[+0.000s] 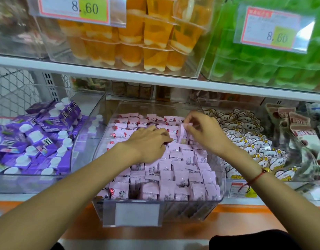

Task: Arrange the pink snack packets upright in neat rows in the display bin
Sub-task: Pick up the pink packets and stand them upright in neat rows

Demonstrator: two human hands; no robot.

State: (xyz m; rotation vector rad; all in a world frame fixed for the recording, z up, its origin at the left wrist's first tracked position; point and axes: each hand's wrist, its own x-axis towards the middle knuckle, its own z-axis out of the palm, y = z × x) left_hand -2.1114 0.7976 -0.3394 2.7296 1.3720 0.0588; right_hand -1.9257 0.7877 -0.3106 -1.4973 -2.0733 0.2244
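Nearest to us, two bare forearms reach in from below over an orange counter edge [242,212]. Just beyond it stands the clear display bin [220,170], a blank label holder [137,214] on its front wall. The pink snack packets [175,175] fill the bin: upright in close rows toward the front, looser and flatter at the back; too many for us to count.

Our left hand [148,143] lies palm down on the packets mid-bin, fingers curled onto them; we cannot tell whether it grips one. Our right hand [205,131] pinches one raised pink packet [184,132] upright above the rows. A red string bracelet [254,179] circles the right wrist.

The bin sits on a white shelf between two other clear bins, purple spouted pouches [38,139] left, white cartoon-face packets [249,139] right. On the shelf above [108,75] we count two price tags reading 8.60 [74,8], with orange jelly cups [137,37] and green packs [274,65].
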